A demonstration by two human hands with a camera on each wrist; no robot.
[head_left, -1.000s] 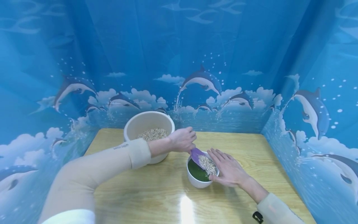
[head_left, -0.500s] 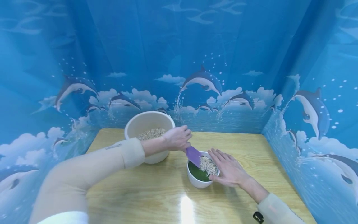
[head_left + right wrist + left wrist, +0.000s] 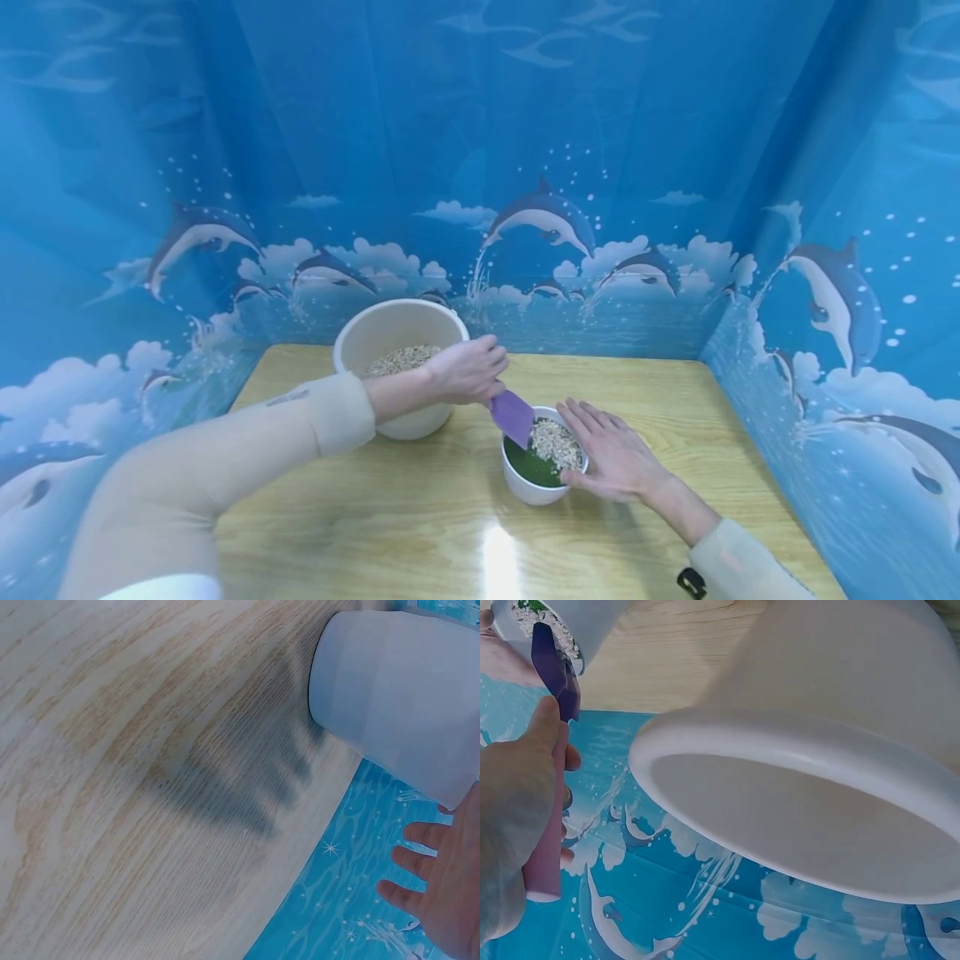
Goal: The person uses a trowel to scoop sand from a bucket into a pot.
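My left hand point(image 3: 468, 371) grips the handle of a purple scoop point(image 3: 512, 415), its blade tilted down over a small white bowl point(image 3: 534, 488). The bowl holds something green with pale grains point(image 3: 557, 442) heaped on its right side. The right hand point(image 3: 611, 454) lies with straight fingers against the bowl's right rim. In the left wrist view the left hand point(image 3: 517, 825) wraps the purple scoop point(image 3: 549, 750), and the small bowl point(image 3: 562, 619) shows beyond it. The right wrist view shows the bowl's wall point(image 3: 397, 697) and the right hand's spread fingers point(image 3: 420, 859).
A big cream tub point(image 3: 399, 333) with grains inside stands at the back left of the wooden table point(image 3: 420, 517), just behind my left wrist. Blue dolphin-print curtains point(image 3: 540, 217) close in the table on three sides.
The left hand has drawn the scoop back a little to the left and up. The grains that lay on the scoop now lie in the small bowl. The right hand has stayed in place.
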